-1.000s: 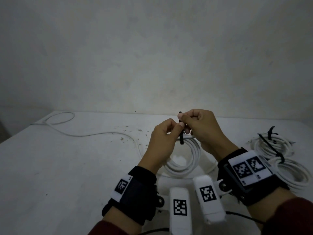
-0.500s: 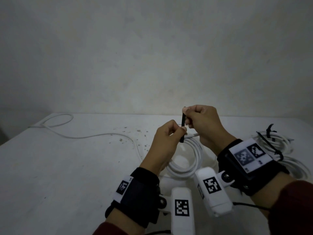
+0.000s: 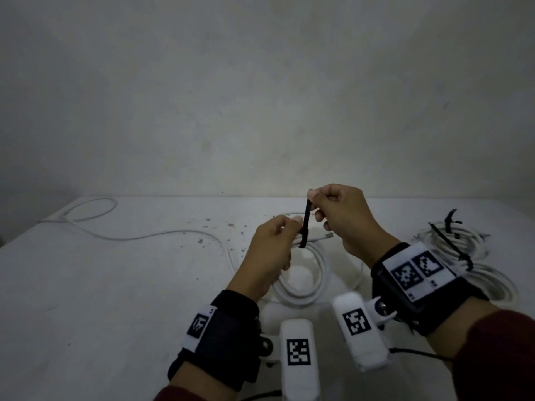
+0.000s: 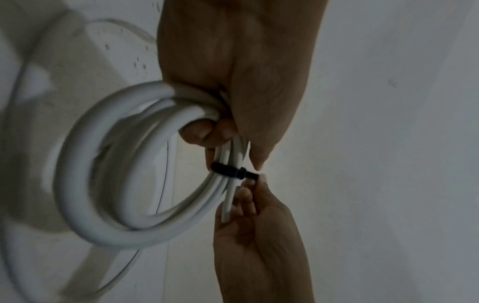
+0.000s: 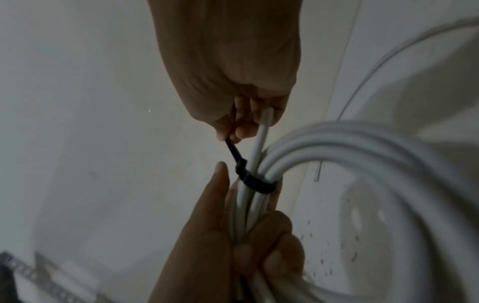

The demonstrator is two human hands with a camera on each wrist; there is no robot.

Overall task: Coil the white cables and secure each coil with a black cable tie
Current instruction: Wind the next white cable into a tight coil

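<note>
A white cable coil [image 3: 309,273] [image 4: 108,168] [image 5: 362,164] hangs above the white table, gripped at its top by my left hand [image 3: 272,244] [image 4: 233,114] [image 5: 249,235]. A black cable tie [image 3: 305,224] [image 4: 233,171] [image 5: 254,180] loops round the bunched strands. My right hand [image 3: 333,206] [image 5: 241,123] [image 4: 249,196] pinches the tie's free tail, holding it up and away from the coil. The short cable end [image 3: 321,236] sticks out to the right of the tie.
Two tied white coils [image 3: 463,256] with black ties lie at the right on the table [image 3: 115,299]. A loose white cable [image 3: 144,235] trails from the held coil across to a loop at the far left. A plain wall stands behind.
My right hand has risen and drawn the tie's tail upward, so more black strap shows above the coil. My left hand has stayed on the coil.
</note>
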